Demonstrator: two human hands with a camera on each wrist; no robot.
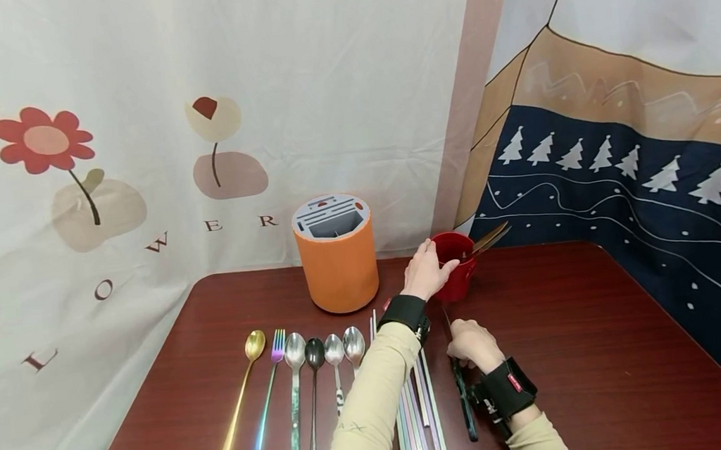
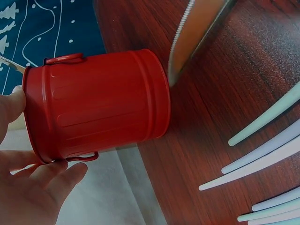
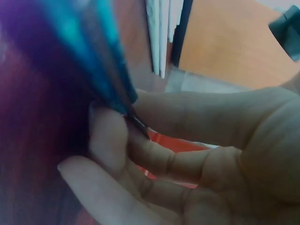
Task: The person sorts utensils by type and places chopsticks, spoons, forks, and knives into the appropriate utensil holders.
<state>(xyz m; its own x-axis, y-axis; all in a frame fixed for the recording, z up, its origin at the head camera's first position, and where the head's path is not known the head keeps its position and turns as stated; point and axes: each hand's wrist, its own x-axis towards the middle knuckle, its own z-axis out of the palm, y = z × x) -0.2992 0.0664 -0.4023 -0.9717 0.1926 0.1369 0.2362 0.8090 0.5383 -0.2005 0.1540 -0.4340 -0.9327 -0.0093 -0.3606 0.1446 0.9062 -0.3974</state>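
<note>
My left hand holds a small red metal bucket by its rim, with thumb and fingers on either side, as the left wrist view shows. Gold and silver cutlery ends lean out of the bucket's right side. With my right hand I pinch a table knife where its dark teal handle meets the metal. The serrated blade points toward the bucket's base. In the right wrist view the fingers cover part of the knife.
Left of the bucket stands an orange cylindrical holder with a slotted grey top. Pastel chopsticks lie beside the knife, partly under my left sleeve. A gold spoon, a rainbow fork and several other spoons lie in a row leftward.
</note>
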